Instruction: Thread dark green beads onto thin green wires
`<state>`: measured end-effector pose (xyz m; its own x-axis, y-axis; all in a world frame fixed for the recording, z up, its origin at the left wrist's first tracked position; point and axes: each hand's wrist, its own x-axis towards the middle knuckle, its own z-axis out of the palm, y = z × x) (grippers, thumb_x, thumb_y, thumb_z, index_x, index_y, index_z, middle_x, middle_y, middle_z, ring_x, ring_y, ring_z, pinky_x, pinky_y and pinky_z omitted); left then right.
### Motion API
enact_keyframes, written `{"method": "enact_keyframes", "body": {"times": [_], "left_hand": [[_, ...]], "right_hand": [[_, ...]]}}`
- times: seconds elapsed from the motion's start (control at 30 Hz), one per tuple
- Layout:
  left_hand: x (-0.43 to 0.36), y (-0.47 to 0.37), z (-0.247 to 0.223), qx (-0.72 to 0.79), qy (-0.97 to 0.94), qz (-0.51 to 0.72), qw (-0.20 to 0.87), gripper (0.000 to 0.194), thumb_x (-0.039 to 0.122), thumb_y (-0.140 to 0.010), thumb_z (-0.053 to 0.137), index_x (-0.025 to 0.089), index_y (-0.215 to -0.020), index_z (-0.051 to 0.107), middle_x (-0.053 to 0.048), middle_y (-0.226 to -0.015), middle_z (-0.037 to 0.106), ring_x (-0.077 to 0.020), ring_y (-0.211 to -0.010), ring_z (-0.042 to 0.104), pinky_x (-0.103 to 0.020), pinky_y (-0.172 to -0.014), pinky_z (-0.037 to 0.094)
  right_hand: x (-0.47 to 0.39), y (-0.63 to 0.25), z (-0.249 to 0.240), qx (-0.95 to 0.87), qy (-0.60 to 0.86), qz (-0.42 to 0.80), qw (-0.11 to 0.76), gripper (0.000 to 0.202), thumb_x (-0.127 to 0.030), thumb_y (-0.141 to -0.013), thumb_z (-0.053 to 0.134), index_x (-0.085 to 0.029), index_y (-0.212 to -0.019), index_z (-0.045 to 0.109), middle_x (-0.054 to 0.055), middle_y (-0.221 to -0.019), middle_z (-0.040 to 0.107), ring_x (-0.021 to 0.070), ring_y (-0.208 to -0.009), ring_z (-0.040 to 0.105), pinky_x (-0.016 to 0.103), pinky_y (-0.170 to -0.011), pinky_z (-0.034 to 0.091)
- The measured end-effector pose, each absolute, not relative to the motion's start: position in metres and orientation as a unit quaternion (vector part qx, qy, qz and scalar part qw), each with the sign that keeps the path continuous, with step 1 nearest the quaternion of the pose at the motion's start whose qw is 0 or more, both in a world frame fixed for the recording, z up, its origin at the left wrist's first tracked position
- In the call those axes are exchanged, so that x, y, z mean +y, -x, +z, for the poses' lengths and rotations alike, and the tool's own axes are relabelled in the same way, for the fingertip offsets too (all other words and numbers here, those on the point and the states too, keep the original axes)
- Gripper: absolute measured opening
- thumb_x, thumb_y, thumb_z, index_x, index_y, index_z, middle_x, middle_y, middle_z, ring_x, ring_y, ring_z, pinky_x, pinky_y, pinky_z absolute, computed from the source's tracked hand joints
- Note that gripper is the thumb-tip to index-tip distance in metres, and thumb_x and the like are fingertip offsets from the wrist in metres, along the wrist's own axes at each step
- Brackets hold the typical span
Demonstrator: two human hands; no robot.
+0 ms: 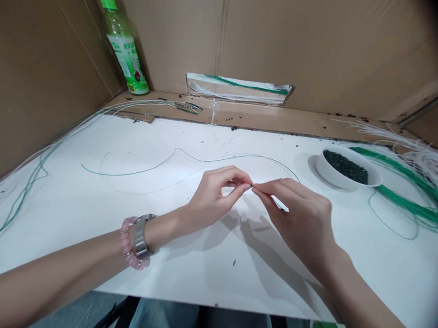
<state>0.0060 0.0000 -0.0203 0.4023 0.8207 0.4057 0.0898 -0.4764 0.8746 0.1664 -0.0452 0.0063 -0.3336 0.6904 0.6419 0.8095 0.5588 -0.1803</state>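
Above the white table my left hand (223, 190) and my right hand (303, 213) meet fingertip to fingertip, both closed in a pinch. A tiny dark bead (251, 186) shows at the left fingertips, touching the right ones. A thin green wire (204, 161) curves across the table and passes behind my right hand, which appears to pinch it; its end is hidden by the fingers. Another dark bit (282, 209) shows under my right fingers. Nearest to my right hand is a white bowl (323, 171) of dark green beads (346, 167).
Coils of green wire (412, 199) and white strands (417, 145) lie right of the bowl. Finished-looking beaded wires (187, 106) rest along the cardboard at the back. A green-capped bottle (127, 57) stands in the back left corner. Cardboard walls (308, 49) enclose the table (81, 252).
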Motion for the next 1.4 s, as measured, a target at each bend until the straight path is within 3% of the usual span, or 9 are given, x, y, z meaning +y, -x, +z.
{"method": "enact_keyframes", "body": {"times": [0.23,0.6,0.7,0.87,1.23,1.4], "left_hand": [[0.001,-0.005,-0.021,0.286,-0.709,0.456,0.456,0.008,0.016,-0.082,0.055,0.016,-0.081,0.062,-0.003,-0.08,0.063,-0.0111,-0.076,0.058,-0.024,-0.073,0.051],[0.001,-0.005,-0.015,0.286,-0.644,0.425,0.567,0.007,0.018,-0.079,0.058,0.015,-0.078,0.064,-0.003,-0.079,0.064,-0.012,-0.075,0.061,-0.023,-0.07,0.052],[0.002,-0.004,-0.019,0.298,-0.645,0.43,0.557,0.007,0.021,-0.078,0.061,0.015,-0.077,0.064,-0.003,-0.077,0.065,-0.0117,-0.072,0.061,-0.023,-0.069,0.052],[0.003,-0.005,-0.021,0.312,-0.668,0.442,0.511,0.008,0.021,-0.078,0.062,0.015,-0.076,0.065,-0.003,-0.074,0.067,-0.0113,-0.07,0.061,-0.023,-0.07,0.052],[0.004,-0.003,-0.022,0.299,-0.738,0.437,0.419,0.008,0.013,-0.077,0.054,0.014,-0.072,0.061,-0.002,-0.069,0.063,-0.0108,-0.066,0.057,-0.024,-0.067,0.049],[0.007,-0.003,-0.025,0.314,-0.732,0.449,0.405,0.008,0.011,-0.077,0.052,0.015,-0.071,0.055,0.001,-0.069,0.057,-0.0094,-0.065,0.053,-0.021,-0.064,0.046]], "right_hand": [[-0.047,-0.167,0.006,-0.798,0.455,-0.075,0.388,0.011,-0.008,-0.08,0.061,-0.019,-0.081,0.06,-0.001,-0.068,0.068,0.011,-0.059,0.061,0.021,-0.052,0.044],[-0.044,-0.169,0.007,-0.802,0.434,-0.038,0.408,0.012,-0.01,-0.08,0.061,-0.019,-0.072,0.058,-0.002,-0.06,0.064,0.0089,-0.05,0.057,0.02,-0.042,0.041],[-0.042,-0.168,0.006,-0.791,0.442,-0.011,0.423,0.011,-0.012,-0.078,0.064,-0.019,-0.071,0.058,-0.002,-0.06,0.065,0.0086,-0.05,0.058,0.017,-0.039,0.042],[-0.039,-0.168,0.005,-0.771,0.474,0.046,0.422,0.008,-0.011,-0.074,0.067,-0.017,-0.078,0.064,0.0,-0.07,0.07,0.0113,-0.057,0.063,0.021,-0.053,0.053],[-0.041,-0.162,0.002,-0.779,0.482,0.049,0.398,0.008,-0.011,-0.077,0.06,-0.017,-0.073,0.064,0.0,-0.063,0.066,0.0118,-0.056,0.06,0.022,-0.05,0.047],[-0.037,-0.167,0.0,-0.751,0.551,0.096,0.351,0.003,-0.017,-0.074,0.059,-0.018,-0.072,0.061,0.001,-0.069,0.066,0.0145,-0.062,0.06,0.027,-0.057,0.05]]}}
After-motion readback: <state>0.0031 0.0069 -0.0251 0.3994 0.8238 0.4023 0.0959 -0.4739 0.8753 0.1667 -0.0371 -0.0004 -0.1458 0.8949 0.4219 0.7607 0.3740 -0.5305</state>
